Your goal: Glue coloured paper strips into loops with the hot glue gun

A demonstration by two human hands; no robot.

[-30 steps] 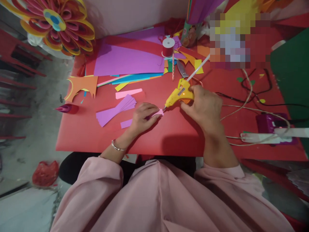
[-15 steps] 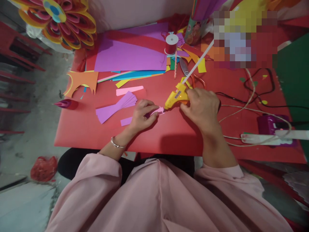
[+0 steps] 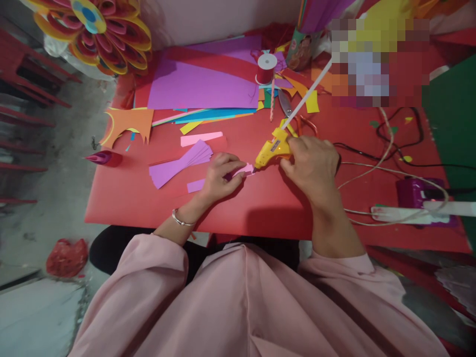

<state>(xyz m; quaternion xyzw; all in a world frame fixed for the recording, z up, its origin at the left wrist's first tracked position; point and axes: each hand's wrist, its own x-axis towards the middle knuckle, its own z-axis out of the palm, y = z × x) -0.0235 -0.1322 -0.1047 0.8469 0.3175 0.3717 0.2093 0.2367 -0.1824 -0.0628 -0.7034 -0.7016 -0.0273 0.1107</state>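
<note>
My right hand (image 3: 314,161) is wrapped round a yellow glue gun (image 3: 273,149), with a long white glue stick (image 3: 307,96) out of its back. The gun's nozzle points down-left and meets the end of a small pink paper strip (image 3: 244,170). My left hand (image 3: 223,174), its thumb and forefinger drawn in, holds that strip against the table; part of it is hidden under the fingers. A purple strip (image 3: 195,186) shows from under the left hand. Fanned purple strips (image 3: 180,163) and a pink strip (image 3: 201,139) lie to the left.
Purple sheets (image 3: 208,82), a red ribbon spool (image 3: 265,69), scissors (image 3: 285,103) and scraps lie at the back of the red table (image 3: 148,208). Cords (image 3: 386,134) cross the right side near a purple box (image 3: 405,193). A paper flower (image 3: 91,32) stands back left.
The view has shifted slightly. Both hands, the glue gun and the pink strip keep nearly the same positions relative to each other.
</note>
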